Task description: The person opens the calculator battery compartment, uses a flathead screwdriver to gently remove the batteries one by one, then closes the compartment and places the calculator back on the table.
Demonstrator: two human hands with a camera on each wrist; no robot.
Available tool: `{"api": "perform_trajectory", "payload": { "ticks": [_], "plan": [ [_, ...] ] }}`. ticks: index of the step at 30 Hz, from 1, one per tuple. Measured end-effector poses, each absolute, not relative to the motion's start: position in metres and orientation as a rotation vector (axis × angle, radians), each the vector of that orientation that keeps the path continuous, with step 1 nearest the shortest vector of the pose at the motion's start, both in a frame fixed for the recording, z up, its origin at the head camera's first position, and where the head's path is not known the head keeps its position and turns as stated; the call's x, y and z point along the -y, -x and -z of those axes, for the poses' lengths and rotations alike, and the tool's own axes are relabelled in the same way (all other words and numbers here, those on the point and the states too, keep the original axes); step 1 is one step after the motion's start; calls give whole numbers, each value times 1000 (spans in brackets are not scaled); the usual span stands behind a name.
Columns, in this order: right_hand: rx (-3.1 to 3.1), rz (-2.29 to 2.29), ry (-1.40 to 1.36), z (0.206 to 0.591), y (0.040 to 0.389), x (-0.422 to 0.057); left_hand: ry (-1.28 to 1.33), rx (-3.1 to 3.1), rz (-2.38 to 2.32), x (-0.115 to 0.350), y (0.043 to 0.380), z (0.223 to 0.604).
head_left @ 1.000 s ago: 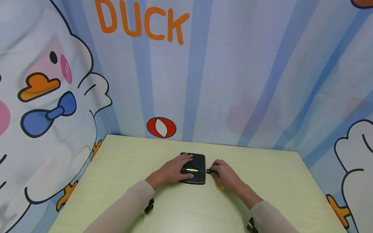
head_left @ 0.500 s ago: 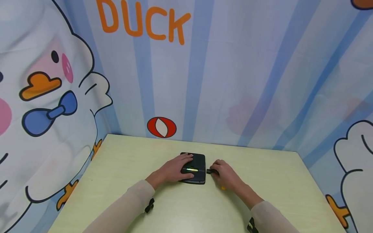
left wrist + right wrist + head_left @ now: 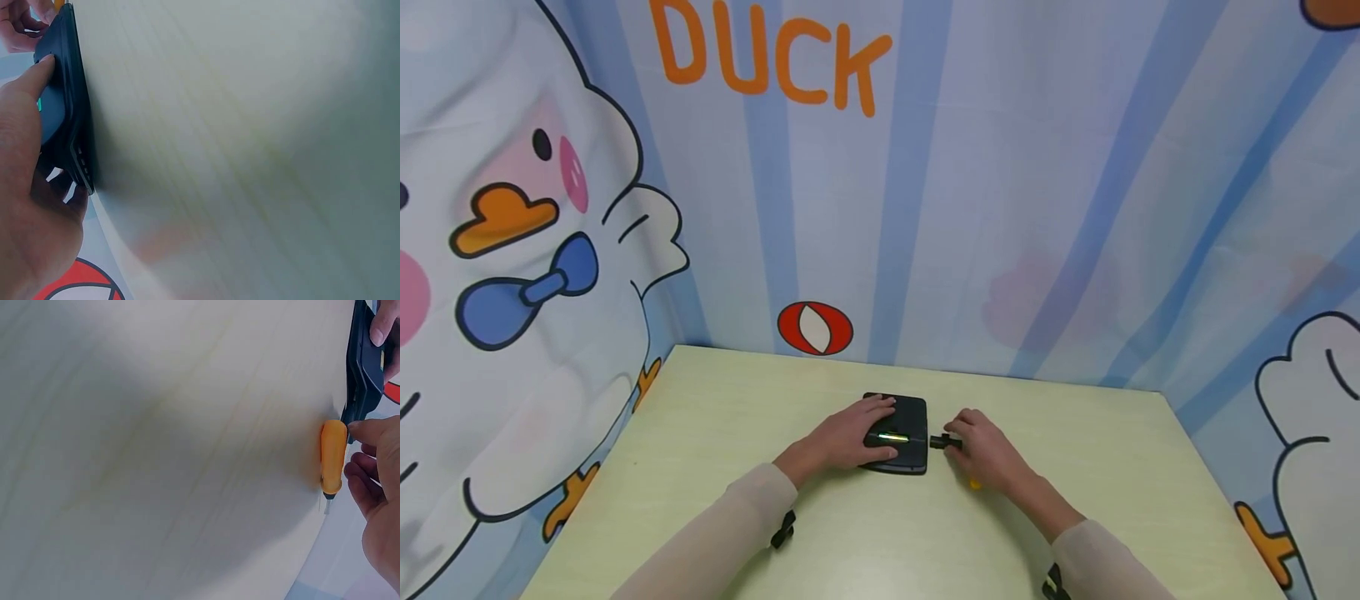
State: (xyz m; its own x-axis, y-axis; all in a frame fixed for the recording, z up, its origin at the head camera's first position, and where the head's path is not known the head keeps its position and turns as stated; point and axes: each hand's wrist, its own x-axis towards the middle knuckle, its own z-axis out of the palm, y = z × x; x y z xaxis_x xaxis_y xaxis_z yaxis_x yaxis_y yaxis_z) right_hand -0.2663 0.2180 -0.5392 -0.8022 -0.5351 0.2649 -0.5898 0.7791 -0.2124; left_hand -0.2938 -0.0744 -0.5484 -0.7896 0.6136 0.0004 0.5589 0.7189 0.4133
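While spanning the black case (image 3: 915, 417), flat on the counter (image 3: 737, 400) toward its far side, holds it from the left with the left hand (image 3: 850, 435), with thumb on top and some fingers bent at the left end. Looks like hard plastic: stiff, fairly light, smooth enough to slide under a sideways push. Best held low by opposite edges, clear of the bright strip (image 3: 893, 437) on top, perhaps fragile. Just right of the case, pinches a small black plug-like piece (image 3: 938, 442) between thumb and fingers of the right hand (image 3: 981, 450), facing the right edge; unclear whether touching, despite a thin gap in the head view. Probably rigid and very light; best taken by the outer end. Close beside the right hand, note an orange-handled tool (image 3: 333, 456), likely to roll on its rounded grip.
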Motion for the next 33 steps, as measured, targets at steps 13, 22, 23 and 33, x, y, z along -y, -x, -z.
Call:
{"api": "perform_trajectory", "payload": {
  "ticks": [13,22,23,33],
  "plan": [
    [2755,-428,-858,536,264,-226,-948,-2779,-610,76,294,549],
    [2737,-400,-845,538,263,-231,-953,-2774,-626,77,295,551],
    [2736,-393,-842,538,263,-231,-953,-2773,-628,77,295,551],
    [2805,-406,-771,539,260,-237,-942,-2762,-623,77,295,549]
  ]
}}
